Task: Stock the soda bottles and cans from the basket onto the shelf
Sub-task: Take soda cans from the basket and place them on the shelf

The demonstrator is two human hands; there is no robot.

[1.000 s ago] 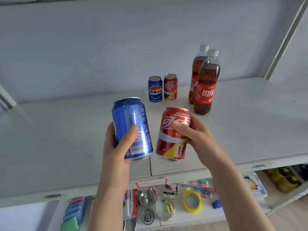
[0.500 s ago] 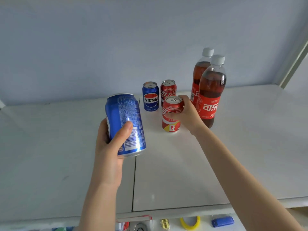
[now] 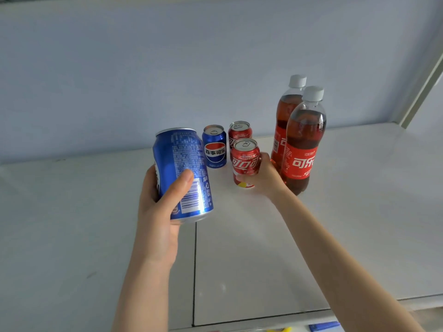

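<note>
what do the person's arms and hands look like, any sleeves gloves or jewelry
Both forearms are bare as far up as the picture shows, with no sleeve edge in view. The left hand and the right hand wear no gloves. No rings, watch, bracelet or other markings are visible on either hand or wrist, though the far sides of the fingers are hidden.

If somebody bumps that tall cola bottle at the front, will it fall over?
Probably easier than the cans would. The front cola bottle is tall on a narrow base, so a push near its white cap would likely tip it. It looks nearly full, so it is probably heavy. The back bottle stands close behind and might catch it.
</note>
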